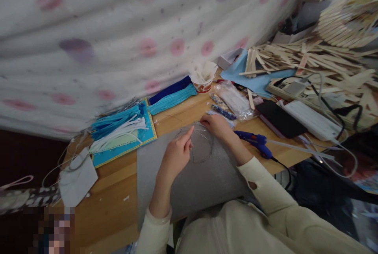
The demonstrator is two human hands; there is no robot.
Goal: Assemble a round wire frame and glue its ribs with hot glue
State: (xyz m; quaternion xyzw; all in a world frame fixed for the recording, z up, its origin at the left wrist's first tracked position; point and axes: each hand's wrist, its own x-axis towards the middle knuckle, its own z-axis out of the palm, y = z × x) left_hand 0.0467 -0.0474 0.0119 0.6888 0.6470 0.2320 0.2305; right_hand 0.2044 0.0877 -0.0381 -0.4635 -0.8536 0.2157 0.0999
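Thin wire bent into a rounded frame (202,161) lies on a grey mat (206,187) in the middle of the wooden table. At the frame's left upper side is my left hand (178,152), its index finger stretched out and the other fingers curled. My right hand (217,127) is at the frame's far right edge, with its fingers bent together around the wire. The fingertips of my right hand are small in the view, and the wire between them is faint.
Blue and white pipe cleaners (118,124) lie on a blue board (124,154) at the left. Behind stands a paper cup (203,82). A blue glue gun (255,139), black phone (280,119), white power strip (313,120) and many wooden sticks (313,57) occupy the right.
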